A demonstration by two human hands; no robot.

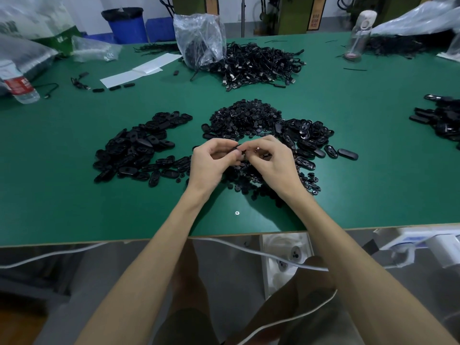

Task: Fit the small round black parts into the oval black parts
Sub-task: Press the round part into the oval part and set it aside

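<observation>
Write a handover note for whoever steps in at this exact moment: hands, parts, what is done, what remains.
Left hand and right hand meet over the green table, pinching a small black piece between them; whether it is seated cannot be told.
Oval parts lie in a left pile and a right pile; which one is finished is unclear.
Small round parts are heaped in the middle and under the hands.
Many loose parts remain.

One view only: head cam, wide-angle, looks fwd and down from above the near edge of the green table (74,207). Close on both forearms, bottom centre; far side w/ blue bin (127,27) small and distant. Edges bend.
</observation>
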